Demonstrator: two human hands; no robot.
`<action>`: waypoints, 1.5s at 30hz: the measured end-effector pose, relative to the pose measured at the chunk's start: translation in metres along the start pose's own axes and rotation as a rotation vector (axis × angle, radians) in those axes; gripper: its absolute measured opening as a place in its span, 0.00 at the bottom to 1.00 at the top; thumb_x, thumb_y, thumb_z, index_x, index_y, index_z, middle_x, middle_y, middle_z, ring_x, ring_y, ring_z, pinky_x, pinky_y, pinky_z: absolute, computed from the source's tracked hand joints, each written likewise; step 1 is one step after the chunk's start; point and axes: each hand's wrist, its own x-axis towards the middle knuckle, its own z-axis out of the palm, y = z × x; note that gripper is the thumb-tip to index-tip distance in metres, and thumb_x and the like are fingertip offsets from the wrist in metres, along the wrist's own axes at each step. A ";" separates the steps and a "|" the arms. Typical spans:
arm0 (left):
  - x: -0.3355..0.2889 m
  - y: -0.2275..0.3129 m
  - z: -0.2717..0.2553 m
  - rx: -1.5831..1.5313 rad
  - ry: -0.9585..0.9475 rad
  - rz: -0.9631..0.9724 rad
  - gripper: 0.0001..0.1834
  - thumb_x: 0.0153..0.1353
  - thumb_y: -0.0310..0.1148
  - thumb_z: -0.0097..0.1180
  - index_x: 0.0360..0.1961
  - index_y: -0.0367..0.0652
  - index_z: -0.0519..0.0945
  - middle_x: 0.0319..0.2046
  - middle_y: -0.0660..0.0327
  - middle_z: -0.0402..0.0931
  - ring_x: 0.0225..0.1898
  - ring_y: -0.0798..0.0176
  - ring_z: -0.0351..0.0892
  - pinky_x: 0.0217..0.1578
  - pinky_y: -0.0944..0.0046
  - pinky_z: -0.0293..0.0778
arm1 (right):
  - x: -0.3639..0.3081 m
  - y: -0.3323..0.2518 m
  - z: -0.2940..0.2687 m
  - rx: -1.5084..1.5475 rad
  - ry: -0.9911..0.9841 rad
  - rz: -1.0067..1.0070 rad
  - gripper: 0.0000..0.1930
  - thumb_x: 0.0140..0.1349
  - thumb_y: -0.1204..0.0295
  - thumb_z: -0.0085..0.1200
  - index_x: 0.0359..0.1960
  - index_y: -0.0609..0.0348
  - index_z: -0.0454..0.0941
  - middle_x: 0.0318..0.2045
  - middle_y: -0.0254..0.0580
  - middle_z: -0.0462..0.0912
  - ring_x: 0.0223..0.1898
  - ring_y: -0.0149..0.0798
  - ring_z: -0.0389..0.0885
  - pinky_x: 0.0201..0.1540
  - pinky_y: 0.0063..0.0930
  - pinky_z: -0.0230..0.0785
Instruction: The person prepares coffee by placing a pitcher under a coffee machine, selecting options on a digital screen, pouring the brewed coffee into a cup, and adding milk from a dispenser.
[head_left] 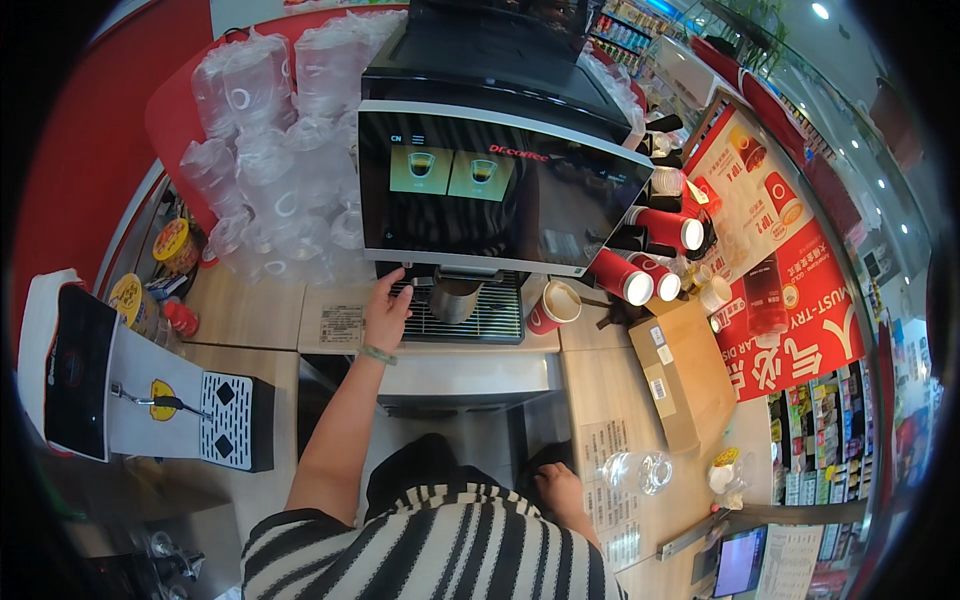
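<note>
A coffee machine (500, 190) with a lit touch screen stands in front of me. My left hand (388, 312) is raised at its lower left edge, fingers stretched out, fingertips at the panel's underside and nothing seen in the grasp. Just right of that hand, a metal pitcher (456, 300) stands on the slotted drip tray (490, 325) beneath the spout. Beside the tray is a red paper cup (545, 315) holding a light brown drink. Low by my body, next to the right counter's edge, rests my right hand (560, 490); its fingers bend down out of sight.
Bagged clear plastic cups (275, 180) pile up left of the machine. A white dispenser (150, 390) stands on the left counter. On the right are red cup stacks (640, 275), a cardboard box (680, 380), clear plastic cups (640, 472) and a red poster board (790, 310).
</note>
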 end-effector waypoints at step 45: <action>0.026 -0.011 0.004 0.084 -0.171 -0.124 0.09 0.69 0.39 0.56 0.42 0.46 0.77 0.35 0.67 0.81 0.25 0.76 0.72 0.25 0.75 0.65 | 0.081 -0.059 0.041 0.261 -0.064 -0.118 0.08 0.60 0.65 0.60 0.36 0.54 0.81 0.34 0.42 0.81 0.35 0.49 0.82 0.37 0.40 0.76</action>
